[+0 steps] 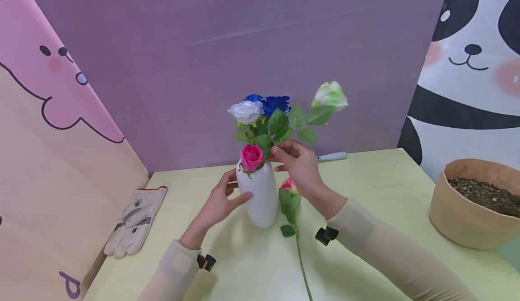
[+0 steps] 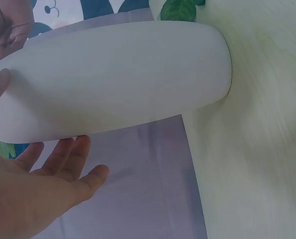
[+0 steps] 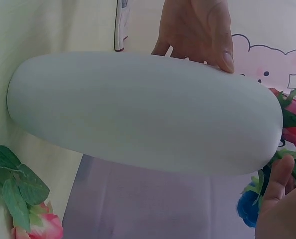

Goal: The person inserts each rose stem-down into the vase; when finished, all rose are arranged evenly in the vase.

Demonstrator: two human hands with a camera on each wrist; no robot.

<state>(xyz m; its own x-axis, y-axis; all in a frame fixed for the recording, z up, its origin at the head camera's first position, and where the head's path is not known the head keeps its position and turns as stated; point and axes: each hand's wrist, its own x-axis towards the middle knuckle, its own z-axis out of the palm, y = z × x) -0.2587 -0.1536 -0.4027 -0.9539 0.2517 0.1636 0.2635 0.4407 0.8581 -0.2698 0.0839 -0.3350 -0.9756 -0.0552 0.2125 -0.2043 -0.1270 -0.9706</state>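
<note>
A white vase stands upright on the table, with my left hand holding its left side between thumb and fingers. From its mouth rise a bright pink rose, a pale lilac-white rose and blue roses. At the right of the rim, my right hand pinches a stem among the leaves. The greenish-white rose leans out to the right above that hand. In the right wrist view, the right thumb and fingers are close by the vase mouth; the pinched stem is mostly hidden.
A loose pink rose lies right of the vase, its long stem running to the front. Work gloves lie at the left edge. A white-handled tool is at the back, and a tan pot of soil stands on the right.
</note>
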